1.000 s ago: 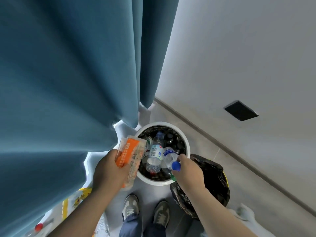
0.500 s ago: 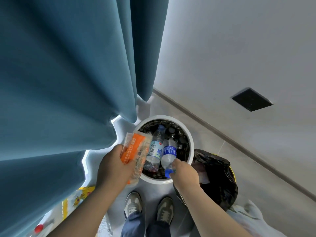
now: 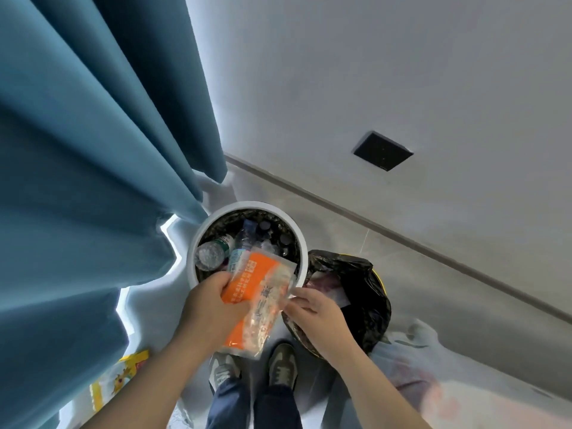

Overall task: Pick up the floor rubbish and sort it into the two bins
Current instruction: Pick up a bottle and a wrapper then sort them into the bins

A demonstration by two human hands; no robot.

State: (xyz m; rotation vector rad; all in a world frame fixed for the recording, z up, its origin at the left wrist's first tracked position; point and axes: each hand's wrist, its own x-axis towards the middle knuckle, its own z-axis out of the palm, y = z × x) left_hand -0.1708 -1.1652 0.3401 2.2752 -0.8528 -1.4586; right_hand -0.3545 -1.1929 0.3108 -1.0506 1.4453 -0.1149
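- The left hand [image 3: 210, 308] grips an orange and clear plastic wrapper [image 3: 259, 301], thumb on top of the orange panel and the other fingers hidden beneath it, so the hand is clamped on the packet.
- The right hand [image 3: 318, 314] has its fingers [image 3: 301, 297] loosely curled and slightly apart, the tips at the wrapper's clear right edge; whether they pinch it or only touch it cannot be told.
- The wrapper lies tilted between the two hands, its upper end over the near rim of the white bin [image 3: 301, 243] and its lower end hanging toward the person's shoes [image 3: 252, 366].
- The white bin is round with a dark liner and holds several clear plastic bottles [image 3: 215, 252], some with labels.
- Just to the right of it, touching or nearly so, stands the second bin with a black bag [image 3: 365, 292]; a yellow rim shows at its right side and some pale rubbish lies inside.
- A teal curtain [image 3: 93, 150] hangs on the left, reaching down beside the white bin.
- A yellow printed packet [image 3: 123, 376] lies on the floor [image 3: 340, 230] at lower left.
- A grey wall [image 3: 402, 72] with a black square plate [image 3: 383, 151] rises behind the bins.
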